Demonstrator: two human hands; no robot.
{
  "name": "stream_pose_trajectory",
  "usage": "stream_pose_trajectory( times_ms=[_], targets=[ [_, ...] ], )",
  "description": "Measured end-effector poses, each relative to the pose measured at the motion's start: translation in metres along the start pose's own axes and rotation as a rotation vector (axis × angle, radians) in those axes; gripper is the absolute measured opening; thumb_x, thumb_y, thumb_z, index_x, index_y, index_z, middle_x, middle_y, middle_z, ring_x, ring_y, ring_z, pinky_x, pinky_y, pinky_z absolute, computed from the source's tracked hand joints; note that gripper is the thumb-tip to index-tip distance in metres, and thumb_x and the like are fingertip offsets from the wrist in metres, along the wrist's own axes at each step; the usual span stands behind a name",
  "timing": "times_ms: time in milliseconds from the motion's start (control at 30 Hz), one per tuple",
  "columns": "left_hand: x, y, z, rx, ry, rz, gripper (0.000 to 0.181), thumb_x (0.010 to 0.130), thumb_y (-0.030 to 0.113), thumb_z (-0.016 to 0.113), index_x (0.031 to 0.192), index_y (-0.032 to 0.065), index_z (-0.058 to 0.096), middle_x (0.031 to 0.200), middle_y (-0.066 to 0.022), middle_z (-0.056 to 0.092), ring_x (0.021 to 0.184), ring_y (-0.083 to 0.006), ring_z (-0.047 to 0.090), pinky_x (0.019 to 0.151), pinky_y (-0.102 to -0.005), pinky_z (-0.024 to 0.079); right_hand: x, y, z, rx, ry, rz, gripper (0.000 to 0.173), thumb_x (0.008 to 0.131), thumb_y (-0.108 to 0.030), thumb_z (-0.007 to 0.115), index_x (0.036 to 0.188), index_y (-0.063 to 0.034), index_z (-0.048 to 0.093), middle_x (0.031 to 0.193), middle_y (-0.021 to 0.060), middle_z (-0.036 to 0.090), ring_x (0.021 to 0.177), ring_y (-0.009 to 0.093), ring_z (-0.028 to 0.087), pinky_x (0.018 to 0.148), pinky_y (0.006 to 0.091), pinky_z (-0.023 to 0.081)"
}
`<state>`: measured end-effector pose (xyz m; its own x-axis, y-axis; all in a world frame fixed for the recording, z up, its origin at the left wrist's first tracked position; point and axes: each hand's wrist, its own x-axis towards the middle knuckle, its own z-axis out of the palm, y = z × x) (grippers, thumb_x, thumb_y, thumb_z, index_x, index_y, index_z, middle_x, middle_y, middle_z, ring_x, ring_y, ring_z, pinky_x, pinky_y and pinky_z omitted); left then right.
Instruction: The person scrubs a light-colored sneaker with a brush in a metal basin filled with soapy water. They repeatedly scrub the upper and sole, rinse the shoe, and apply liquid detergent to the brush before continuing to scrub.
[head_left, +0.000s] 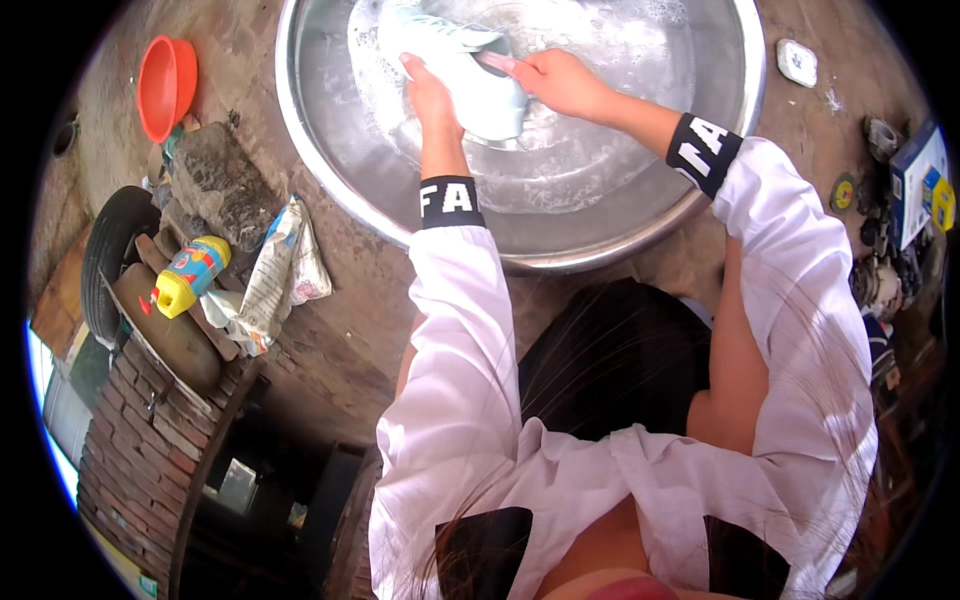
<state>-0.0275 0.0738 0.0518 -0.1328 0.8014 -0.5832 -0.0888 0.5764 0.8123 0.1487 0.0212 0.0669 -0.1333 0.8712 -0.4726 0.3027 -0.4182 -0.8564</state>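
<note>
A pale, whitish lace-up shoe (476, 94) is held over a large round metal basin (352, 169) that contains sudsy water. My left hand (433, 97) grips the shoe along its left side, the thumb lying on the upper. At the shoe's ankle opening, my right hand (562, 82) pinches a slim pale pink handle (493, 60), possibly a brush's. The handle's far end is hidden inside the shoe. Bright glare washes out the toe and laces, near the top of the view.
An orange plastic basin (166, 88) stands left, near a rock (217, 176). A yellow-and-blue bottle (193, 274) with a red cap, a crumpled sack (277, 277) and a tire (112, 259) lie below it. A small white dish (796, 63) and assorted clutter (881, 262) are on the right.
</note>
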Motion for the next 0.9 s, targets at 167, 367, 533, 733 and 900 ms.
stream_pose_trajectory(
  times_ms=[167, 367, 533, 733, 900],
  targets=[
    [-0.006, -0.007, 0.009, 0.068, -0.050, 0.006, 0.076, 0.097, 0.058, 0.025, 0.135, -0.0068, 0.037, 0.128, -0.0171, 0.053, 0.117, -0.0279, 0.053, 0.097, -0.0370, 0.045, -0.004, -0.003, 0.002, 0.012, 0.065, -0.027, 0.052, 0.095, -0.044, 0.049, 0.065, -0.0024, 0.055, 0.055, 0.0034, 0.047, 0.055, 0.012, 0.046, 0.055, 0.0314, 0.039],
    [-0.013, -0.008, 0.025, 0.256, 0.006, 0.091, 0.073, 0.098, 0.055, 0.025, 0.132, -0.0078, 0.041, 0.122, -0.0205, 0.056, 0.107, -0.0296, 0.059, 0.090, -0.0384, 0.049, 0.001, -0.005, -0.012, 0.157, 0.038, 0.167, 0.047, 0.093, -0.040, 0.052, 0.074, 0.0011, 0.062, 0.063, 0.0076, 0.057, 0.060, 0.019, 0.054, 0.061, 0.0355, 0.043],
    [-0.006, 0.002, 0.005, -0.035, -0.132, -0.123, 0.073, 0.098, 0.054, 0.026, 0.134, -0.0073, 0.039, 0.125, -0.0196, 0.055, 0.111, -0.0286, 0.057, 0.095, -0.0351, 0.045, -0.022, -0.002, -0.024, -0.126, -0.036, -0.095, 0.049, 0.093, -0.044, 0.051, 0.076, -0.0003, 0.064, 0.062, 0.0102, 0.058, 0.060, 0.022, 0.055, 0.060, 0.0370, 0.044],
    [-0.012, -0.004, 0.021, 0.141, -0.049, -0.018, 0.076, 0.097, 0.058, 0.024, 0.137, -0.0060, 0.036, 0.129, -0.0187, 0.053, 0.116, -0.0288, 0.054, 0.096, -0.0358, 0.045, -0.004, 0.009, -0.022, -0.117, 0.027, -0.067, 0.047, 0.095, -0.039, 0.051, 0.070, -0.0001, 0.058, 0.054, 0.0077, 0.048, 0.050, 0.017, 0.044, 0.051, 0.0346, 0.038],
    [-0.004, 0.013, 0.002, -0.077, -0.112, -0.147, 0.079, 0.096, 0.060, 0.024, 0.137, -0.0063, 0.035, 0.129, -0.0190, 0.053, 0.117, -0.0282, 0.053, 0.096, -0.0354, 0.044, -0.029, 0.001, -0.031, -0.296, -0.015, -0.204, 0.051, 0.094, -0.045, 0.048, 0.069, -0.0025, 0.062, 0.061, 0.0135, 0.059, 0.058, 0.029, 0.059, 0.057, 0.0404, 0.046]
  ],
)
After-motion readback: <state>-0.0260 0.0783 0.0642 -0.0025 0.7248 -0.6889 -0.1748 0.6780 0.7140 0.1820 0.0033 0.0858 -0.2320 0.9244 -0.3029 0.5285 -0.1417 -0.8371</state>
